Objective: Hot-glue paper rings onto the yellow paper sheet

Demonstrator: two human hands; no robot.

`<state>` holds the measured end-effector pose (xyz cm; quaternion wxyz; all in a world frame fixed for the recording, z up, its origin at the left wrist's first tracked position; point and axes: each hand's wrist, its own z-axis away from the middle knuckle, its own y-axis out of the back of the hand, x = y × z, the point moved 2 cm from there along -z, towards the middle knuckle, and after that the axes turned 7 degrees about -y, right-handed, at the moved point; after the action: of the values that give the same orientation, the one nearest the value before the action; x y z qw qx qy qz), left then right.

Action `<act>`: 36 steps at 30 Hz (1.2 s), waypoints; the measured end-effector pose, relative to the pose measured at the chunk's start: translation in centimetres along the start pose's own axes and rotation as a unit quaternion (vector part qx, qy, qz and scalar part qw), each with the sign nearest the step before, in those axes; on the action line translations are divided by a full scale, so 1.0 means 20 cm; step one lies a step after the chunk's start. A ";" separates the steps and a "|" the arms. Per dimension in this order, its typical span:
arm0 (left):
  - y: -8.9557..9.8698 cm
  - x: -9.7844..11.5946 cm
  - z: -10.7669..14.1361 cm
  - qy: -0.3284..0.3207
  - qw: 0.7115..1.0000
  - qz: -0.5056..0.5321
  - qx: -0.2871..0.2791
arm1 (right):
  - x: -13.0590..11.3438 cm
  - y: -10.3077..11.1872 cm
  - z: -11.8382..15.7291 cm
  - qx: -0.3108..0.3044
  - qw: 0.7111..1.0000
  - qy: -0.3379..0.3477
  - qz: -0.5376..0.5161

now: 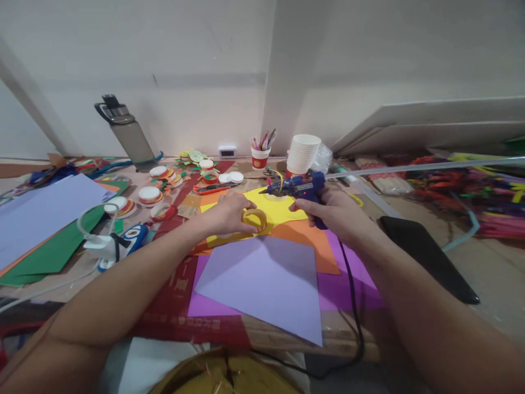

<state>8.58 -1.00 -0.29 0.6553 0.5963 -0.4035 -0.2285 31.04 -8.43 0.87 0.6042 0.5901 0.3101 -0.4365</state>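
My left hand point(229, 213) is closed on a yellow ring point(258, 219), thumb and fingers at its near left side, just above the coloured sheets. In my right hand point(338, 210) is a blue glue gun point(301, 187), its nozzle pointing left over the yellow sheet point(283, 210). A long clear glue stick point(410, 166) juts out of its back to the right, and a black cord hangs down from its handle. Under my hands lie an orange sheet point(311, 241), a lilac sheet point(262, 279) and a purple sheet point(353, 284).
Small layered paper pieces point(150, 196) lie at the left by a utility knife point(215, 188). Behind stand a bottle point(133, 137), a cup of pens point(260, 157) and stacked paper cups point(302, 155). A dark phone-like slab point(426, 257) and colourful craft bundles point(451, 186) are at the right.
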 end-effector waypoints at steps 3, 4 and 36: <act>-0.01 -0.01 0.01 -0.001 1.000 0.000 0.005 | 0.00 -0.01 0.00 -0.001 1.000 -0.002 0.000; -0.01 -0.01 0.01 0.003 1.000 0.001 0.007 | 0.00 -0.01 0.00 0.000 1.000 -0.003 -0.002; 0.02 -0.11 0.05 0.058 0.972 0.119 0.196 | 0.01 -0.07 0.01 0.070 0.991 0.085 -0.079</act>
<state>6.37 0.24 -0.51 0.5708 0.6728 -0.4696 -0.0306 29.94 -8.58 0.10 0.4965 0.6397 0.3744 -0.4517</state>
